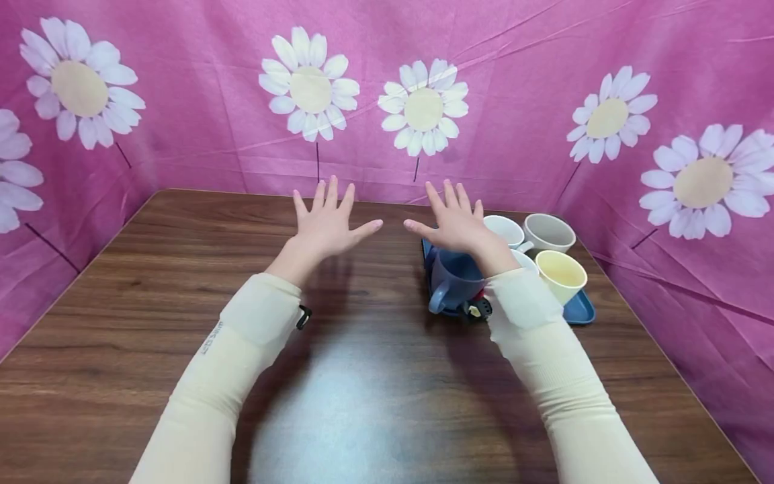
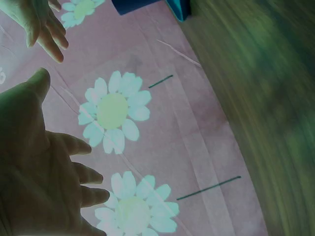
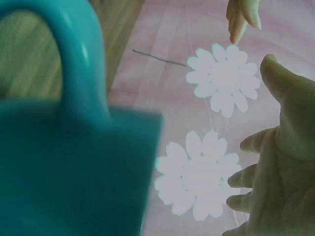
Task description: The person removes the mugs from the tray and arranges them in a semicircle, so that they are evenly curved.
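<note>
Stretching both hands forward over the wooden table [image 1: 387,296], well apart from each other. Spreading the left hand [image 1: 326,225] wide, with straight fingers and thumb apart, and holding nothing. Spreading the right hand [image 1: 458,227] equally wide, also holding nothing, and pointing its thumb towards the left one. Seeing the dark blue mug [image 1: 450,277] just below the right hand, on a blue tray [image 1: 580,310]; not being able to tell any contact. Finding a white mug [image 1: 502,230], a grey mug [image 1: 549,232] and a yellow mug [image 1: 562,274] to the right of this hand. Hiding much of a second white mug [image 1: 527,259] behind the right wrist. Leaving a small black thing [image 1: 482,308] near that wrist hard to make out. Cutting off, in the right wrist view, the near mug and the left fingertips at the edges.
</note>
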Tool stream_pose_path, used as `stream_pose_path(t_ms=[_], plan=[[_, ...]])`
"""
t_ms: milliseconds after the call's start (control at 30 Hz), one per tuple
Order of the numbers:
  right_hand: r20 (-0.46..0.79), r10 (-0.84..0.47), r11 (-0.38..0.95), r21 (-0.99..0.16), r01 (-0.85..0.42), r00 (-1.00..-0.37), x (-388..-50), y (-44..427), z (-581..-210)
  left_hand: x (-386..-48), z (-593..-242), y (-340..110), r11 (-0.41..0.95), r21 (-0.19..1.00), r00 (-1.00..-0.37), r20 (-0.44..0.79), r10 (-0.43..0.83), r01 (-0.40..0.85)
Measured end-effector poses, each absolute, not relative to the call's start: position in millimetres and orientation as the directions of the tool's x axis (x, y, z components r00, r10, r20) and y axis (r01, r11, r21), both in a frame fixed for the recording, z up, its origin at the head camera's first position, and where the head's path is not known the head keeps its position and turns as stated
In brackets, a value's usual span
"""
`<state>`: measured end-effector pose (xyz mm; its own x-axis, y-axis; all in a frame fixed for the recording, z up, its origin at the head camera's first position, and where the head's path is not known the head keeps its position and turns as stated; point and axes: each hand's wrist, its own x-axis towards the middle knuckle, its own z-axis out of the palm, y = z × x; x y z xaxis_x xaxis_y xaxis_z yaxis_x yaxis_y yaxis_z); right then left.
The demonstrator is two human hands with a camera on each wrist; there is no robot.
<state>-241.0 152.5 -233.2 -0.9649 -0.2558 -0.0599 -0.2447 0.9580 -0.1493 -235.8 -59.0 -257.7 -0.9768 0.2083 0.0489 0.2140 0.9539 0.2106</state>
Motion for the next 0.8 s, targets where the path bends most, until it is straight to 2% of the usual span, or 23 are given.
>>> stream_pose_path(t_ms=[500, 800], plan=[[-0.036, -0.232, 0.957, -0.19, -0.221, -0.972, -228.4, 212.5, -218.0, -234.2, -249.9, -19.9, 0.877, 0.389, -0.959, 0.084, 0.271, 0.282], [0.001, -0.219, 0.947, -0.241, -0.213, -0.976, -212.5, 253.2, -221.2, -225.6, -262.8, -6.1, 0.805, 0.492, -0.941, 0.122, 0.314, 0.333]])
